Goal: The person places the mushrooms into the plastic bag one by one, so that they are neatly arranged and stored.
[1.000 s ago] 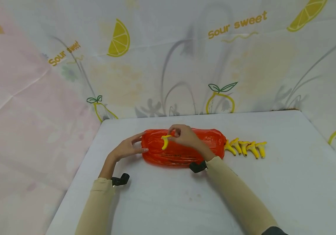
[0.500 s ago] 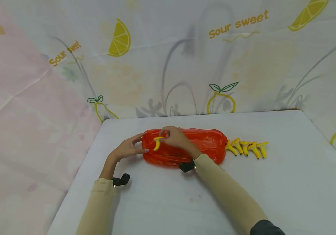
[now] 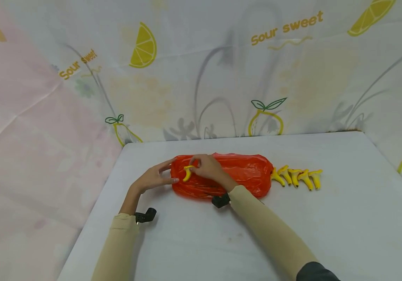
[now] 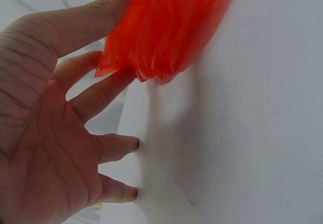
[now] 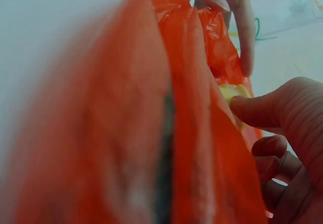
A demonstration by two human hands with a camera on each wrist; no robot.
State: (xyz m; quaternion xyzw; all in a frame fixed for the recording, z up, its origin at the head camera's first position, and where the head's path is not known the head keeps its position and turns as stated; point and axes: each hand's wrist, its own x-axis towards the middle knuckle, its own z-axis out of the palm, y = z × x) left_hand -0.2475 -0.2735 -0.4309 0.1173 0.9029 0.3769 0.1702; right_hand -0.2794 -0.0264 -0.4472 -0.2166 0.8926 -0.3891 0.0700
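A red plastic bag (image 3: 246, 171), plump and long, lies across the white table. Its left end is touched by my left hand (image 3: 154, 178), whose thumb and fingers are spread on either side of it. In the left wrist view the thumb and two fingers of this hand (image 4: 55, 113) meet the bag's crinkled end (image 4: 161, 32), and the other fingers extend apart from it. Between thumb and fingers my right hand (image 3: 208, 168) pinches a small yellow chanterelle mushroom (image 3: 187, 174), stem hanging down, over the bag's left part. The right wrist view partly hides this mushroom (image 5: 232, 90).
Several similar yellow mushrooms (image 3: 297, 177) lie in a row off the bag's right end; the leftmost one touches or nearly touches it. Behind the white table (image 3: 186, 242) rises a cloth backdrop (image 3: 201, 70) printed with lemons. A black camera sits at each wrist.
My right hand has moved left along the bag with the mushroom, slowing and dipping slightly near the left end. The left hand has stayed at the bag's end.
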